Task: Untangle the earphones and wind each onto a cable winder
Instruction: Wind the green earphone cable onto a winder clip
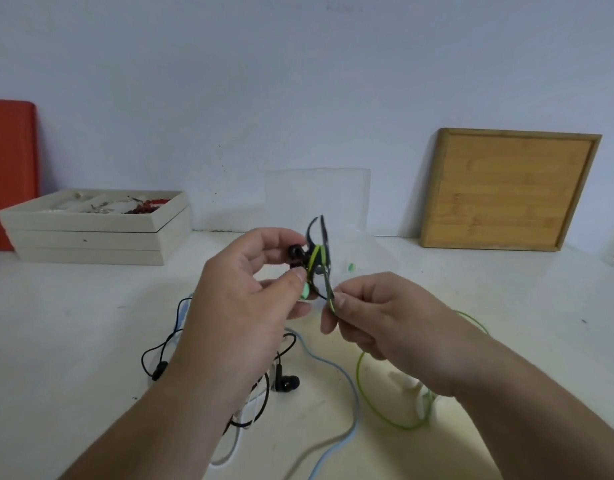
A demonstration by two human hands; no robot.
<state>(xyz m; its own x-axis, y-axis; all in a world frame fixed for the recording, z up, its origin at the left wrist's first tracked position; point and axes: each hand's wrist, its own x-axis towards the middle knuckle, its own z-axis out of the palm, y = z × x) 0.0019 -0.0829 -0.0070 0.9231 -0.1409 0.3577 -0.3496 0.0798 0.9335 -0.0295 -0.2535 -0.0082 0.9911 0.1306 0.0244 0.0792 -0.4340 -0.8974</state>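
My left hand [253,292] is raised over the table and grips a small cable winder [307,291] with black earbuds [296,253] and their dark ear hooks sticking up from it. A few turns of green cable [314,259] lie around the winder. My right hand [374,317] pinches the green cable just right of the winder; the rest of the green cable [362,389] hangs down in a loop to the table. On the table below lie black earphones [286,383], a light blue cable [347,379] and a white cable [238,445], crossing one another.
A stack of beige jewellery trays [91,233] stands at the back left beside a red board [11,161]. A wooden tray [506,188] leans on the wall at the back right. A clear plastic bag [347,202] lies behind my hands, with a small green piece [350,268].
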